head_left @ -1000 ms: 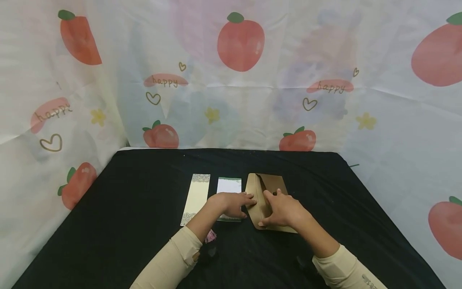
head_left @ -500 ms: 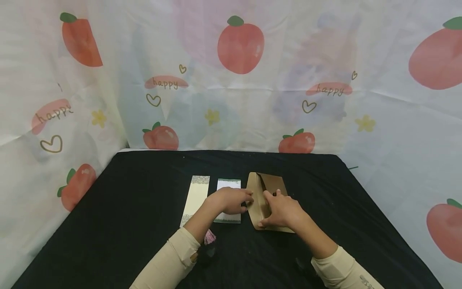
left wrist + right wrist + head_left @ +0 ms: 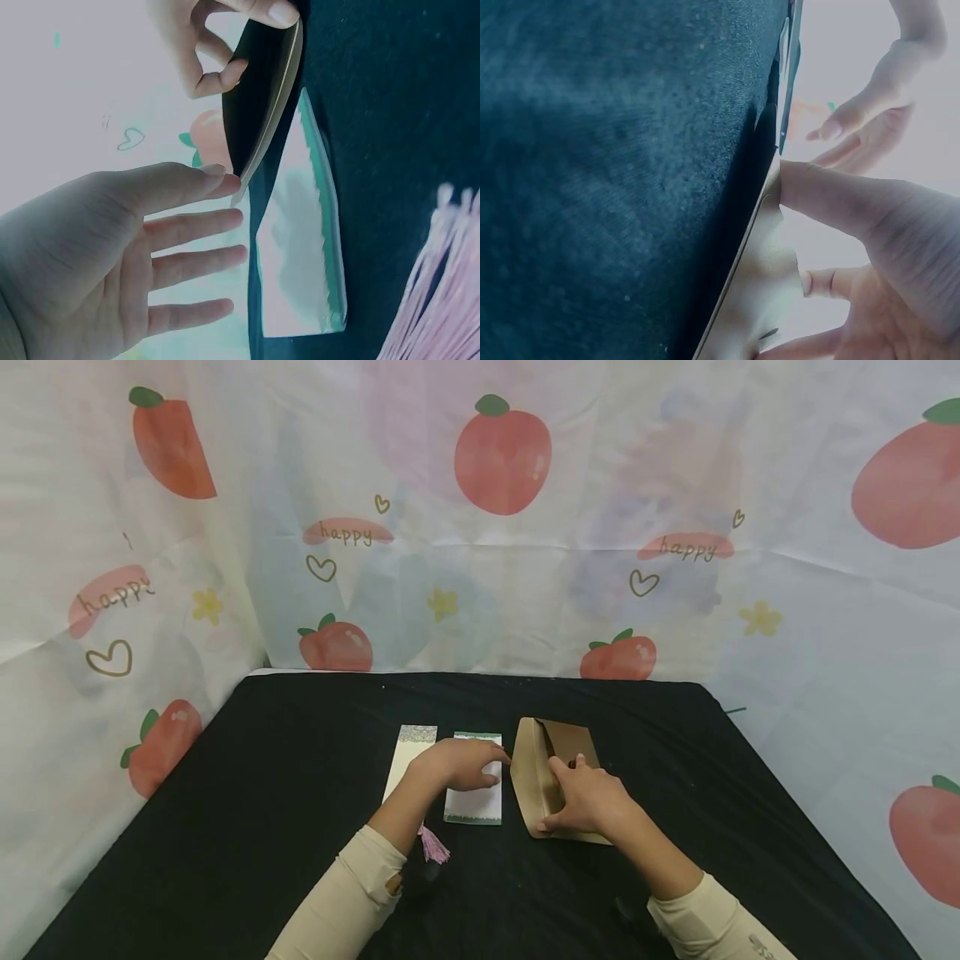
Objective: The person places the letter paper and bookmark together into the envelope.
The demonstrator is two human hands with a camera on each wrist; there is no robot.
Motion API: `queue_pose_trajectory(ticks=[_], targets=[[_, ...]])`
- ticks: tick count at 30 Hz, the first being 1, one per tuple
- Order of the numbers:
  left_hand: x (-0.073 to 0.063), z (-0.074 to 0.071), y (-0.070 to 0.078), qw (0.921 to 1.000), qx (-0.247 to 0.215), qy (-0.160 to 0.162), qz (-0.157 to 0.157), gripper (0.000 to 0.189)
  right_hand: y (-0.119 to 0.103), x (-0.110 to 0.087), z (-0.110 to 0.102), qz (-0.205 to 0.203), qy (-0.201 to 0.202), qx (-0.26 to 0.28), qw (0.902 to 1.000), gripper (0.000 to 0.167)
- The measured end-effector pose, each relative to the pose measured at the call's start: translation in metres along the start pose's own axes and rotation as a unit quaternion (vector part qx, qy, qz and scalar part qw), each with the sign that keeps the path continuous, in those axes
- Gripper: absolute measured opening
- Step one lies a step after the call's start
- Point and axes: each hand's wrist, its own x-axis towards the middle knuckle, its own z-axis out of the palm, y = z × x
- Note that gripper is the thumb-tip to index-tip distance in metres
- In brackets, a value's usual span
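A brown paper envelope (image 3: 529, 777) lies at the right with its flap side gaping. My right hand (image 3: 588, 797) holds it, thumb at the near corner of the opening and fingers bent over the body. In the left wrist view the gap of the envelope (image 3: 289, 71) looks dark inside. My left hand (image 3: 461, 764) hovers over a white notepad (image 3: 474, 807) with green borders, holding nothing. Its fingers are loosely extended, with the index tip close to the envelope's left edge. A cream bookmark (image 3: 411, 750) with a lacy border lies partly under the left forearm.
A pink tassel (image 3: 433, 847) lies near the bookmark's lower end. Black cloth (image 3: 315, 793) covers the table. A white printed curtain (image 3: 495, 593) with fruit and hearts stands behind and at both sides.
My left hand has lifted away from the envelope flap and moved left over the notepad, uncovering its lower part. My right hand stays on the envelope, which has hardly moved.
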Motion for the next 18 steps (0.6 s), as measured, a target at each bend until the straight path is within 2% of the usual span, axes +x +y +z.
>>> queue_pose_trajectory(ticks=[6, 18], targets=[[-0.004, -0.004, -0.009, 0.9992, -0.033, -0.008, -0.021, 0.039, 0.001, -0.001, 0.001, -0.003, 0.007, 0.001, 1.0000, 0.081], [-0.009, -0.004, -0.020, 0.9959, -0.050, 0.005, -0.075, 0.038, -0.001, -0.003, 0.001, -0.007, 0.013, 0.005, 0.9999, 0.074]])
